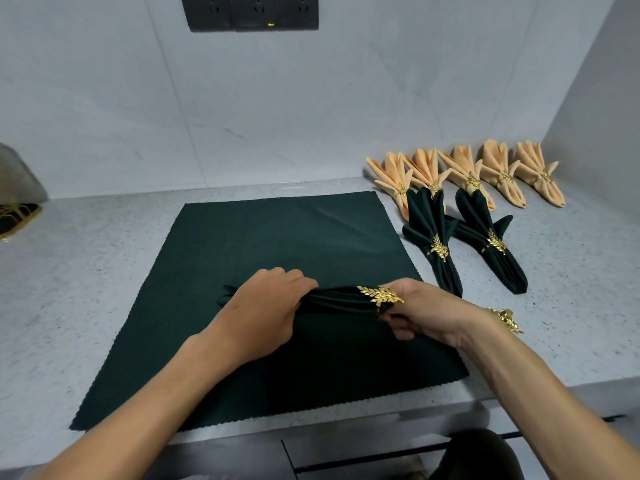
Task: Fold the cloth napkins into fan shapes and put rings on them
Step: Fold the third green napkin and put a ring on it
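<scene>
At the frame's left edge a gold-trimmed object (15,220) is lying on the counter (86,271). In the centre, your left hand (263,313) is curling its grip around the pleated green napkin (332,299) above a flat green cloth (277,237). Your right hand (426,311) is pinching the gold leaf ring (381,296) around that napkin's right end. Right of it a spare ring (507,320) is lying, with ringed green fans (464,237) and peach fans (467,174) upper right

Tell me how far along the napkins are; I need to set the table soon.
Done: five peach napkins and two green ones lie ringed. In hand: left hand grips a pleated green napkin while right hand works a gold ring on. Left: the flat green napkin and a spare ring.
</scene>
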`<state>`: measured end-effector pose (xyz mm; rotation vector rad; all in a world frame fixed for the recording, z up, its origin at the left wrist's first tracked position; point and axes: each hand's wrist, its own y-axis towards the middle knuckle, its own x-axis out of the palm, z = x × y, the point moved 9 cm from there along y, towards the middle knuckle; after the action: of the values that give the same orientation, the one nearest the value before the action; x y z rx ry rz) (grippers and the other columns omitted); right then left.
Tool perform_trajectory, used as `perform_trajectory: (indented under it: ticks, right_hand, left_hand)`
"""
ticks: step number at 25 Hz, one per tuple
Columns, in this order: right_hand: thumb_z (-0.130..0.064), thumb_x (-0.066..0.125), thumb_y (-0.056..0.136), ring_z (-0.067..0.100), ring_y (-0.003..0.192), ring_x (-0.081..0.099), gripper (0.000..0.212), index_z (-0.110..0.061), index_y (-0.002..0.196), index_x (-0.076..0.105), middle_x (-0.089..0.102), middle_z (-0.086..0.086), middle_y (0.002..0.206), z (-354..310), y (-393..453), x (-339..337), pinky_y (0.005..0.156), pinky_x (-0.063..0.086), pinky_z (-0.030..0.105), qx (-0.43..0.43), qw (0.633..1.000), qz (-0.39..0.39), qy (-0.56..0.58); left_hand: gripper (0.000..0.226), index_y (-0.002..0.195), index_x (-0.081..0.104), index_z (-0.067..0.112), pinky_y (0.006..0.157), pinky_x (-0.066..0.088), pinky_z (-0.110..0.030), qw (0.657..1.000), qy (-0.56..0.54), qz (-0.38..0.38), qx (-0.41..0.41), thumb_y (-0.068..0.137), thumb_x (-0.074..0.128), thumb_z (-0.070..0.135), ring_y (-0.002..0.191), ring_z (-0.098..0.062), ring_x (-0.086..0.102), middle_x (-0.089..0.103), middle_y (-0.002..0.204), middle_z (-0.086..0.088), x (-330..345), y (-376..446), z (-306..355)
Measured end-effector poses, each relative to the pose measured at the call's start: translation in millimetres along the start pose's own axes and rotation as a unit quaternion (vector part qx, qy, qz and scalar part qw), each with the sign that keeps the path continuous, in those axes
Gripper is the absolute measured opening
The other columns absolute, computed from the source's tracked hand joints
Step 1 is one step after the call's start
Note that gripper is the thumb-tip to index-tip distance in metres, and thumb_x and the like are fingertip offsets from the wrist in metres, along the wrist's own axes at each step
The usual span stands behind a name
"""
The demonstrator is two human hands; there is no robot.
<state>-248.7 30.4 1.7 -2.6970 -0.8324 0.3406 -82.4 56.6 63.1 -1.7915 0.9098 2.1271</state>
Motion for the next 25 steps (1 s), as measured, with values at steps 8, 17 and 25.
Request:
perform_trajectory:
  ticks: [8, 17, 25]
  right_hand:
    - [0.012, 0.062, 0.086, 0.015, 0.059, 0.054, 0.026, -0.003, 0.108, 0.060, 0.069, 0.007, 0.079, 1.9, 1.7, -13.2, 0.054, 0.049, 0.029, -0.022, 0.995, 0.062, 0.075]
    - [-0.032, 0.082, 0.078, 0.001, 0.085, 0.059, 0.043, -0.034, 0.118, 0.067, 0.065, -0.018, 0.095, -38.3, -22.8, -16.4, 0.084, 0.049, 0.021, -0.168, 0.913, 0.199, -0.314]
    - [-0.043, 0.079, 0.078, 0.005, 0.100, 0.052, 0.039, -0.035, 0.114, 0.065, 0.062, -0.021, 0.102, -50.4, -18.3, 13.1, 0.093, 0.039, 0.028, -0.253, 0.863, 0.178, -0.400]
  left_hand:
    - [0.035, 0.097, 0.066, 0.019, 0.057, 0.048, -0.035, 0.998, 0.033, -0.001, -0.046, 0.068, 0.067, -0.001, 0.062, -0.019, 0.054, 0.061, 0.079, 0.007, 6.0, -0.9, -13.1]
    - [0.035, 0.100, 0.067, 0.019, 0.058, 0.049, -0.032, 0.998, 0.048, -0.026, -0.036, 0.068, 0.068, 0.002, 0.063, -0.018, 0.055, 0.062, 0.081, 0.007, 7.8, 0.6, -7.2]
    - [0.028, 0.113, 0.059, 0.021, 0.075, 0.046, -0.031, 0.998, 0.025, -0.063, -0.017, 0.088, 0.051, 0.009, 0.085, -0.017, 0.052, 0.057, 0.099, 0.005, 6.8, 1.2, 9.7]
